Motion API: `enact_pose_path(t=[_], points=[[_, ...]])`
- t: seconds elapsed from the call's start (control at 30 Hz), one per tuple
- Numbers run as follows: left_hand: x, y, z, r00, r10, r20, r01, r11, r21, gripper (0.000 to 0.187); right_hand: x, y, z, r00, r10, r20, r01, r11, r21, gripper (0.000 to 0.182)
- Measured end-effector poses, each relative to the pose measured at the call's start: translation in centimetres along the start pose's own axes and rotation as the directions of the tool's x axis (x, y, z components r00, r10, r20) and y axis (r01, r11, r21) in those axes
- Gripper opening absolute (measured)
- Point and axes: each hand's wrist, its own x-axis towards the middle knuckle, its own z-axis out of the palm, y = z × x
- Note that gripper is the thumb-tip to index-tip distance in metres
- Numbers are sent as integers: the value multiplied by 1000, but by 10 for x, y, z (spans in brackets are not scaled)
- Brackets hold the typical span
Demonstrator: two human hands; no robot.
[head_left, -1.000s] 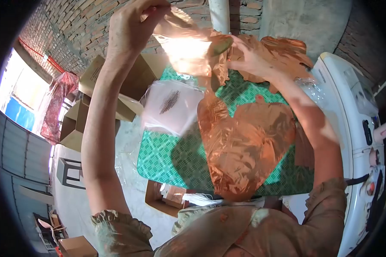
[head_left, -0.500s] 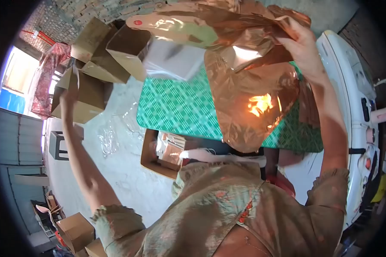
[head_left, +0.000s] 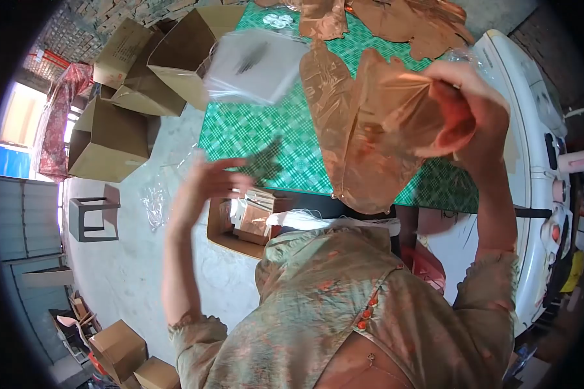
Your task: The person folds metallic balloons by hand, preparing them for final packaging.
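My right hand (head_left: pixel 477 97) is closed on a flat, copper-coloured foil balloon (head_left: pixel 389 97), bunching its edge so the foil hangs toward the table's near side. A second layer of the same foil (head_left: pixel 324 84) lies beside it on the green checked tabletop (head_left: pixel 240 139). My left hand (head_left: pixel 217 178) is blurred by motion, its fingers stretched out over the table's near left edge, and I see nothing in it. Its dark shadow falls on the cloth. More copper foil pieces (head_left: pixel 409 26) are spread along the far side of the table.
A stack of clear plastic bags (head_left: pixel 256 65) sits at the table's far left corner. Open cardboard boxes (head_left: pixel 113 139) stand on the floor at left, and another box (head_left: pixel 217 230) is below the near edge. A white machine (head_left: pixel 522 129) stands at right, a dark stool (head_left: pixel 78 220) at left.
My left hand has come from far out at the left, near the boxes, in to the table edge. My right hand, still gripping foil, has moved lower, and the raised foil has come down.
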Motion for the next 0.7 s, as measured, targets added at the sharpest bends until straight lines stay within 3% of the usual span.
enact_pose_path(t=[0.03,0.07,0.13,0.2,0.27,0.3,0.37,0.4,0.47,0.53,0.57,0.67,0.7], points=[[16,-12,21,994,4,109,1,999,-50,101,-1,-2,1,991,-133,-20,132,989,-66,27],[26,-10,47,993,21,113,-17,999,-32,98,-1,-6,-2,982,-190,11,190,977,-93,27],[50,-10,70,977,199,70,-200,980,6,84,-6,-17,-8,956,-287,59,292,948,-126,28],[74,1,87,930,351,112,-331,929,-164,83,-14,-24,-13,925,-370,87,379,915,-138,29],[77,19,106,894,387,224,-328,908,-259,71,-20,-34,-15,905,-417,87,424,901,-94,28],[77,26,112,870,407,277,-322,896,-305,66,-25,-37,-14,891,-441,105,453,876,-167,26],[81,23,115,876,317,364,-169,908,-383,47,-35,-45,-7,894,-438,95,448,865,-226,28],[77,34,121,876,320,360,-169,905,-391,36,-41,-47,-4,896,-435,90,443,859,-256,29],[70,57,133,878,325,352,-169,897,-408,18,-55,-46,-10,883,-355,307,393,917,-71,45],[59,80,132,922,244,301,-159,947,-280,17,-55,-50,-19,808,-271,523,214,962,167,54],[64,80,121,894,241,378,-159,959,-235,15,-55,-45,-32,709,-256,657,70,953,296,82],[59,107,116,776,212,594,-310,949,65,18,-57,-22,-33,818,-207,537,-1,932,361,106],[59,113,114,729,177,661,-388,902,186,21,-62,-8,-29,882,-183,434,45,950,308,115]])
